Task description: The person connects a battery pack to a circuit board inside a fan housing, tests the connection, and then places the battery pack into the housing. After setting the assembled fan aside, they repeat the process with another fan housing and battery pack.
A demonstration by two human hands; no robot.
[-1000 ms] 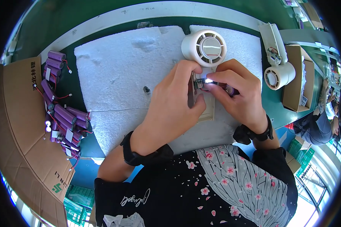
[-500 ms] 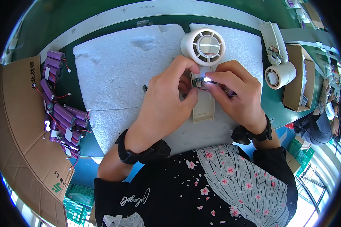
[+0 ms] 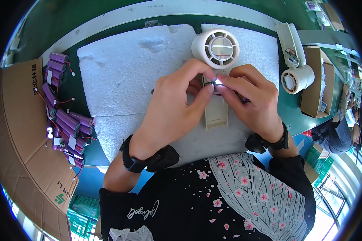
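Observation:
A cream handheld fan [image 3: 197,49] lies on white foam with its round grille upward and its open handle shell [image 3: 216,114] toward me. Over the upper handle, my left hand [image 3: 171,106] pinches a small dark circuit board [image 3: 208,83] between thumb and fingers. My right hand [image 3: 255,100] closes thumb and forefinger at the board's right end, where a white light [image 3: 218,82] glows. Something purplish shows partly under the right fingers; I cannot make out its whole shape. Fingers hide most of the board and any wires behind it.
Purple battery packs [image 3: 68,122] with red leads are heaped on the left beside a cardboard box [image 3: 24,132]. A second open fan [image 3: 303,78] lies at right, next to an open carton [image 3: 328,94]. Foam sheets [image 3: 124,76] cover the table's middle. Another person [image 3: 336,136] sits far right.
My left fingertips have closed in over the circuit board, so less of it shows. The light has shifted slightly left and up. The fan has stayed in place.

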